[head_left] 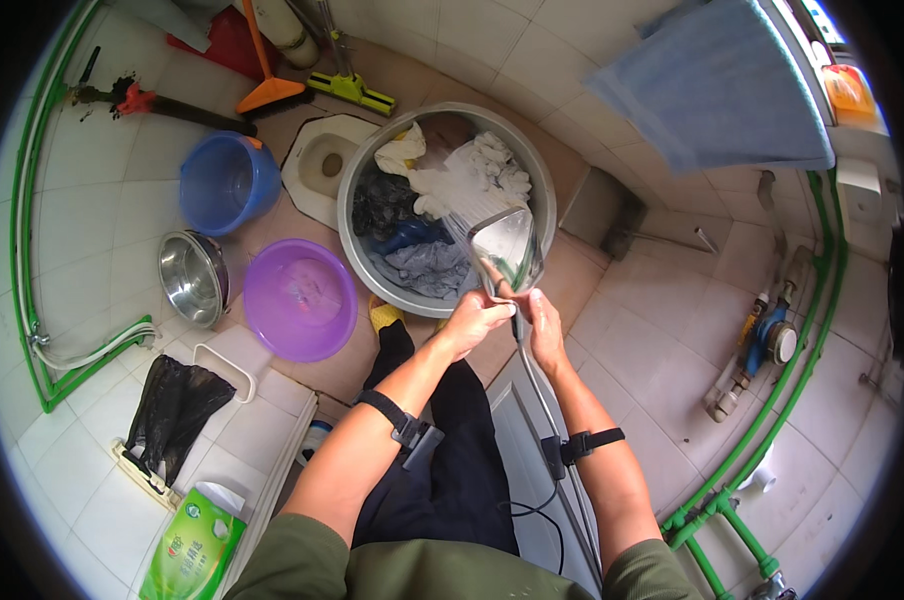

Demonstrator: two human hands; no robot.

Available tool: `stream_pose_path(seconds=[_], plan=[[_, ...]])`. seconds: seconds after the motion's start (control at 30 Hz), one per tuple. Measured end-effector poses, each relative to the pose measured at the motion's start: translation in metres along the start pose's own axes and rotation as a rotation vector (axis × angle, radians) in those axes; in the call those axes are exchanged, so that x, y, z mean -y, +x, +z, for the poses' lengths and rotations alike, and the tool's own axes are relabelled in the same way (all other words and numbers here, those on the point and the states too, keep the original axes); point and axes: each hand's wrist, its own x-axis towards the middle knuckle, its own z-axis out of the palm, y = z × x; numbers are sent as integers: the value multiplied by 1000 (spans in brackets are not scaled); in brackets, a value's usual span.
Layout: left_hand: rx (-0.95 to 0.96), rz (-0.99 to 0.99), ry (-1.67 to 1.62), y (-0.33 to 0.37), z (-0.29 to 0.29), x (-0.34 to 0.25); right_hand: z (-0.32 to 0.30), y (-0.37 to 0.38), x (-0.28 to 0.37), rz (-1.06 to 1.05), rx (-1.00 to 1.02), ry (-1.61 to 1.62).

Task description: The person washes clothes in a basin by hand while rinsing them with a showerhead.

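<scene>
A square shower head [507,248] with a shiny, mirror-like back is held over a large grey tub [348,215]. Fine streaks of water fan from it toward the clothes. My left hand [472,325] is closed round the base of its handle, and my right hand [545,325] grips the same place from the other side. From there a silver hose [547,400] runs down beside my right forearm. Inside the tub lie white clothes [492,165], a black garment [384,200] and a grey-blue one [427,268]. My fingertips are partly hidden behind the handle.
Left of the tub are a squat toilet [317,195], a blue bucket [207,190], a steel pot [189,285] and a purple basin [262,330]. A broom [270,92] and a floor squeegee [352,88] stand behind. Green pipes [772,420] line the right wall; a blue towel [712,90] hangs above.
</scene>
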Motion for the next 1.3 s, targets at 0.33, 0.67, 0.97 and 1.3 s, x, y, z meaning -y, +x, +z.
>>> stream_pose_path(seconds=[0.33, 0.67, 0.97, 1.3], plan=[[-196, 114, -25, 20, -19, -29, -25, -7, 12, -79, -349, 65], [-328, 110, -253, 46, -37, -18, -24, -29, 37, -252, -138, -92], [-447, 91, -427, 39, -61, -33, -3, -25, 38, -234, -56, -188], [-419, 135, 171, 21, -70, -54, 11, -18, 46, -234, -30, -288]])
